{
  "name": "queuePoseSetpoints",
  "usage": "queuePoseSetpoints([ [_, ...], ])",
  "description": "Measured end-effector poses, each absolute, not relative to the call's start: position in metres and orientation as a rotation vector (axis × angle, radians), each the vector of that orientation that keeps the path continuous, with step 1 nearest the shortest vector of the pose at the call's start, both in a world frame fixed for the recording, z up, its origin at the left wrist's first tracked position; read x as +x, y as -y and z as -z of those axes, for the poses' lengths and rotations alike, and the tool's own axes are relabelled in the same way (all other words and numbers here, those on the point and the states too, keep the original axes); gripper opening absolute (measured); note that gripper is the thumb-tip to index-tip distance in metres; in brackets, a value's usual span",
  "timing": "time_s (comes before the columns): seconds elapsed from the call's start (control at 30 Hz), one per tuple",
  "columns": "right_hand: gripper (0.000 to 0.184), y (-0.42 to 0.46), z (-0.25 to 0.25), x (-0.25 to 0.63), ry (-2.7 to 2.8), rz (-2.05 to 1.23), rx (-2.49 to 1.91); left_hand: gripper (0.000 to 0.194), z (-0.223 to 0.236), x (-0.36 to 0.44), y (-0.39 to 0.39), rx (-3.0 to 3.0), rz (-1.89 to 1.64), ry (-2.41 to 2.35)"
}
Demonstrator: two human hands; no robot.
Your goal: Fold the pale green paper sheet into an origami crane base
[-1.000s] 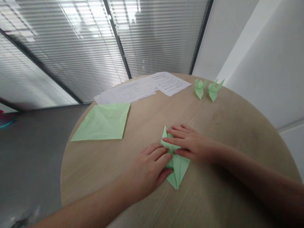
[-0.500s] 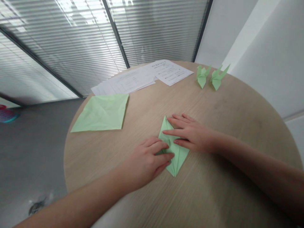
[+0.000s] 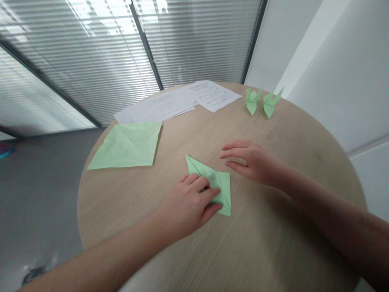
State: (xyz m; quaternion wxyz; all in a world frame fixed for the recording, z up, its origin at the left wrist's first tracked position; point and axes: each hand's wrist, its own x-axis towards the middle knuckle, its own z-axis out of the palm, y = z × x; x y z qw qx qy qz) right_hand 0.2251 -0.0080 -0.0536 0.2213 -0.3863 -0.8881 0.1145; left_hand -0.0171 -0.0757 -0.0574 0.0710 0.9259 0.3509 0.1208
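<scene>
Your left hand (image 3: 190, 202) and right hand (image 3: 253, 162) are both bare: no gloves, no rings, no watch or bracelet at either wrist. Both forearms are uncovered right to the picture's edge, with no sleeve cuff visible anywhere. Your fingernails are short and plain where they show on the right hand; the left hand's nails are too small to tell.

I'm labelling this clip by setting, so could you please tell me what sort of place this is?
Probably an office meeting room: a round wooden table beside a glass partition with blinds, printed sheets lying on the table, and a plain white wall behind.
</scene>
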Motion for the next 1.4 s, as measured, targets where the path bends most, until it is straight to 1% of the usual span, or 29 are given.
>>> queuePoseSetpoints([
  [0.07,0.019,0.016,0.041,0.227,2.442,-0.420,-1.155,0.028,0.058,-0.015,0.076,2.773,-0.348,-1.138],
  [0.17,0.017,0.036,0.030,0.217,2.528,-0.468,-1.273,0.024,0.060,-0.015,0.074,2.693,-0.387,-1.198],
  [0.27,0.015,0.055,0.035,0.201,2.624,-0.361,-1.297,0.023,0.060,-0.018,0.070,2.578,-0.435,-1.237],
  [0.37,0.012,0.062,0.043,0.194,2.686,-0.228,-1.296,0.023,0.059,-0.023,0.068,2.611,-0.462,-1.278],
  [0.47,0.010,0.062,0.049,0.196,2.692,-0.205,-1.300,0.030,0.058,-0.027,0.065,2.753,-0.509,-1.278],
  [0.53,0.009,0.060,0.053,0.199,2.674,-0.247,-1.286,0.026,0.058,-0.031,0.063,2.818,-0.501,-1.222],
  [0.63,0.016,0.061,0.060,0.202,2.610,-0.342,-1.242,0.016,0.058,-0.035,0.064,2.887,-0.422,-1.170],
  [0.77,0.024,0.065,0.068,0.203,2.519,-0.402,-1.219,0.015,0.056,-0.036,0.072,2.962,-0.444,-1.250],
  [0.9,0.023,0.066,0.068,0.203,2.499,-0.409,-1.185,0.018,0.057,-0.037,0.073,2.943,-0.499,-1.195],
  [1.07,0.023,0.063,0.067,0.205,2.461,-0.476,-1.173,0.032,0.067,-0.039,0.065,2.867,-0.459,-1.003],
  [1.27,0.019,0.061,0.068,0.208,2.373,-0.604,-1.177,0.029,0.069,-0.037,0.063,2.767,-0.485,-1.017],
  [1.4,0.022,0.061,0.067,0.210,2.318,-0.665,-1.191,0.028,0.068,-0.036,0.063,2.762,-0.503,-1.020],
])
